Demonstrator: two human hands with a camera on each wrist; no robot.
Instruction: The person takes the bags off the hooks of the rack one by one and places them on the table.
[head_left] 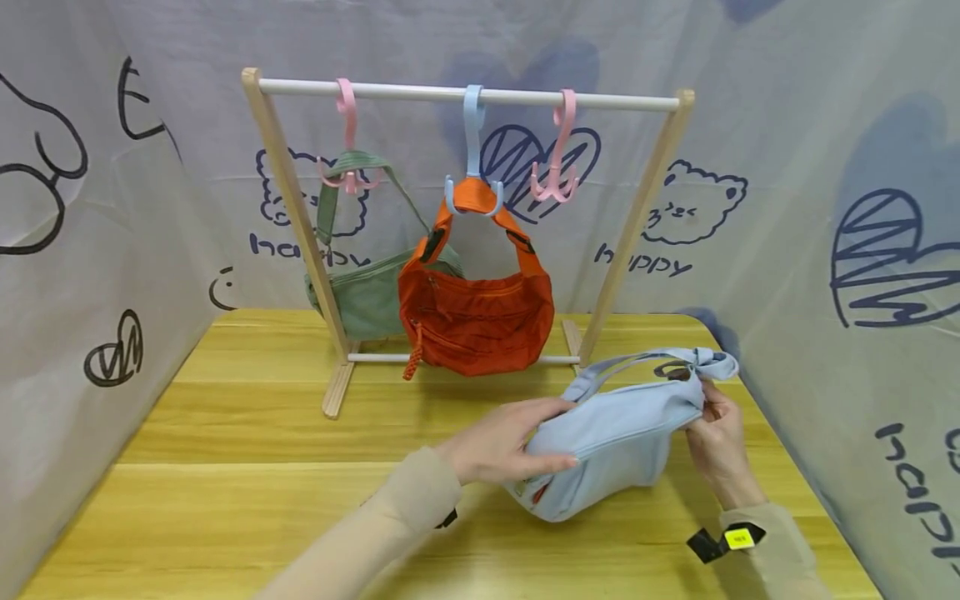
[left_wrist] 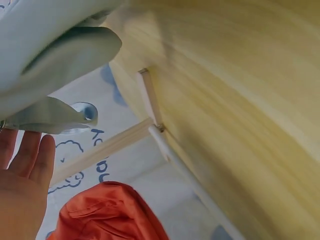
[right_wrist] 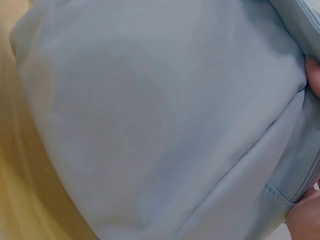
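Note:
A light blue shoulder bag is tilted at the right of the table in the head view, its strap looping above it. My left hand holds the bag's left end, thumb on the near side and fingers over the top. In the left wrist view, the fingers reach up against pale cloth. At the other end, my right hand pinches the corner by the strap's base. The right wrist view is mostly filled by the bag's side, with parts of the right hand at the edge.
Behind the bag stands a wooden rack with a white rod. An orange bag hangs from a blue hook. A green bag hangs from the left pink hook. The right pink hook carries no bag. Drawn-on cloth walls surround the table.

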